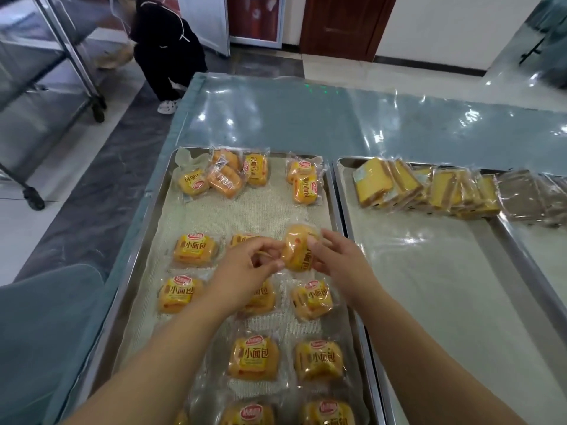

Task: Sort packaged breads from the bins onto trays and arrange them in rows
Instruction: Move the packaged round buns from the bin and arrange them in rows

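A metal tray (147,271) with a mesh liner holds several small yellow packaged breads. Those in its near half lie in rows, for example one bread (194,250) at the left. A loose heap of packs (224,174) lies at the tray's far end. Above the third column, both hands hold one packaged bread (297,250) tilted on edge. My left hand (245,271) pinches its left side. My right hand (337,262) pinches its right side. A second tray (429,286) to the right carries a leaning row of sliced cake packs (423,188) along its far edge.
The trays sit on a table (306,118) covered in shiny plastic. A wheeled steel rack (61,65) stands at the far left. A person in black (168,47) crouches on the floor beyond the table. A grey chair back (46,332) is at my near left.
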`<state>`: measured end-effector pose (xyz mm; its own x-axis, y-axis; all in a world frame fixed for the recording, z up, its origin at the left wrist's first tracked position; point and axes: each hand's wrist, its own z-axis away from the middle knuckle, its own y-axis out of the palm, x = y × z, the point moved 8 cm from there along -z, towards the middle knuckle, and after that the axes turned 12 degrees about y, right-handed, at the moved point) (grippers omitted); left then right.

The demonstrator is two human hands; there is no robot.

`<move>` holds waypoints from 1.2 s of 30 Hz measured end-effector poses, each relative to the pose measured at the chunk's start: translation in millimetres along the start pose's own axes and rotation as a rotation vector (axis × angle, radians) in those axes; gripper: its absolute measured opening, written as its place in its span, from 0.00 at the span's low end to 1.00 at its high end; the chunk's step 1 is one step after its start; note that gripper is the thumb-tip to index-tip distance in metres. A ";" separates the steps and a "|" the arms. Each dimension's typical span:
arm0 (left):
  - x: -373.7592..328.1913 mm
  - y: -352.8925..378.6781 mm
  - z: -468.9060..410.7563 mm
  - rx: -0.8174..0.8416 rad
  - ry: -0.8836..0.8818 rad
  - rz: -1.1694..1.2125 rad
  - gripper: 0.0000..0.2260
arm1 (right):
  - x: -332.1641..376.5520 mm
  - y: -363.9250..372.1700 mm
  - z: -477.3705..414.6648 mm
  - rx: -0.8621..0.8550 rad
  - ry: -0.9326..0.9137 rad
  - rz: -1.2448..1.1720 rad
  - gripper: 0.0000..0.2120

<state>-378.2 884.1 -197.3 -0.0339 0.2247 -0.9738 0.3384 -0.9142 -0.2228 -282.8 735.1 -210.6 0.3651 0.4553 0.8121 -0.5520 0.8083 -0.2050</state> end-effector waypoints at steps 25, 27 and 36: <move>54.6 -28.4 -47.2 0.376 0.092 -1.001 0.28 | 26.2 49.6 -61.0 0.091 -0.304 1.252 0.28; 54.6 -26.2 -43.0 0.373 0.112 -1.016 0.29 | 21.7 50.6 -60.8 0.085 -0.308 1.268 0.29; 31.6 -19.3 0.2 0.151 0.238 -0.860 0.22 | 17.2 15.8 -13.2 -0.206 -0.559 0.931 0.20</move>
<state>-386.0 908.8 -223.8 -0.0172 0.8991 -0.4375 0.1580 -0.4296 -0.8891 -275.4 760.7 -207.1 -0.5474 0.7267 0.4150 -0.2805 0.3079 -0.9091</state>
